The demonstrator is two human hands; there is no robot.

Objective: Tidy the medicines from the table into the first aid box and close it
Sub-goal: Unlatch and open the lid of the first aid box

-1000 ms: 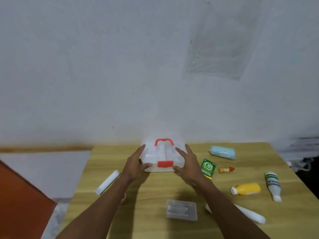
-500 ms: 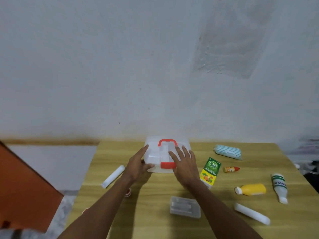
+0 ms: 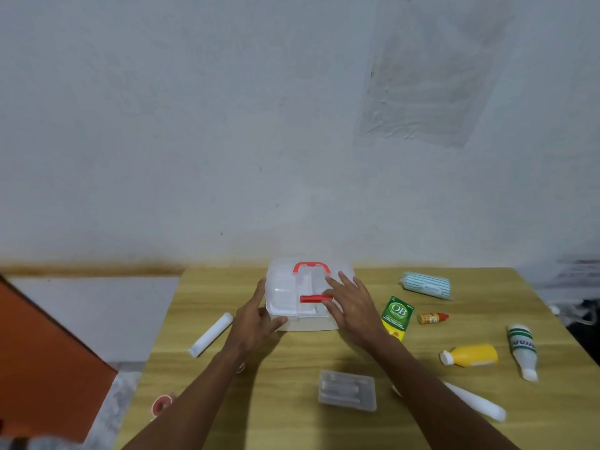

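The first aid box is translucent white, with a red handle and a red latch. It stands at the far middle of the wooden table with its lid down. My left hand grips its front left corner. My right hand lies on the lid's right side, fingers spread, fingertips touching the latch. To the right lie a green OB herbal carton, a small orange bottle, a yellow bottle, a white-and-green bottle and a blue striped pack.
A white roll lies left of the box. A clear plastic tray sits near the front, and a white tube is beside my right forearm. A red tape roll rests at the table's left edge. The wall stands right behind the box.
My right hand has moved from the box's right side onto the lid, reaching the red latch. My left hand has stayed on the front left corner.
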